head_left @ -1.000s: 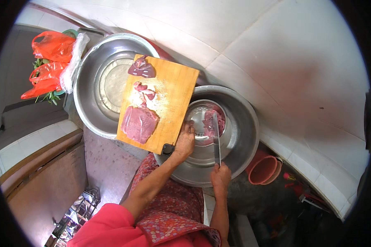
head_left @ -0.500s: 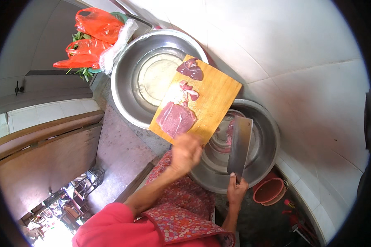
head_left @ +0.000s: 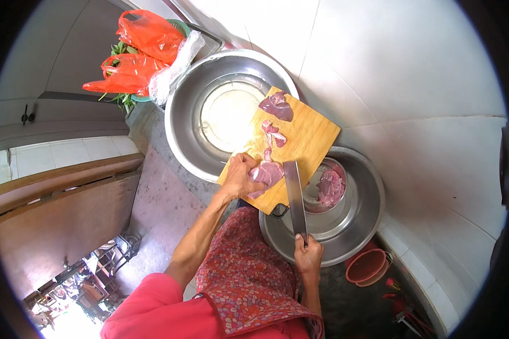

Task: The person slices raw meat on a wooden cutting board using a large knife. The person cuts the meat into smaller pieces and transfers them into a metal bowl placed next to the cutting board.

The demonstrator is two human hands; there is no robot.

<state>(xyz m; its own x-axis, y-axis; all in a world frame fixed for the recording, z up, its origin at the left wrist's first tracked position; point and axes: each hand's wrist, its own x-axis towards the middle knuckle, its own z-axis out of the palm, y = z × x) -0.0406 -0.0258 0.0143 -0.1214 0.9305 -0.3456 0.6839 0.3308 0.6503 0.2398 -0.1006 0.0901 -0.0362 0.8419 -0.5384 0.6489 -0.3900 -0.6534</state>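
A wooden cutting board [head_left: 313,131] lies tilted across the rims of two metal basins. My left hand [head_left: 239,179] holds a pink slab of raw meat [head_left: 270,173] on its near left part, fingers bent over the slab. In my right hand [head_left: 308,255] is a cleaver [head_left: 295,198], gripped by its handle, with the blade edge-on over the board just right of the slab. Farther up the board are small meat scraps [head_left: 275,135] and a dark red piece of meat [head_left: 277,107]. Cut meat [head_left: 331,187] sits in a small metal bowl [head_left: 345,169] inside the right basin.
The large left basin [head_left: 178,121] holds some water. Beyond it are red plastic bags [head_left: 152,37] and leafy greens [head_left: 125,101]. The right basin [head_left: 370,203] stands by the tiled wall [head_left: 413,152], with a reddish bucket [head_left: 365,266] below it.
My left hand, a blurred fist before, now rests on the slab. The cleaver has moved left from over the right basin to the board, uncovering the meat in the small bowl.
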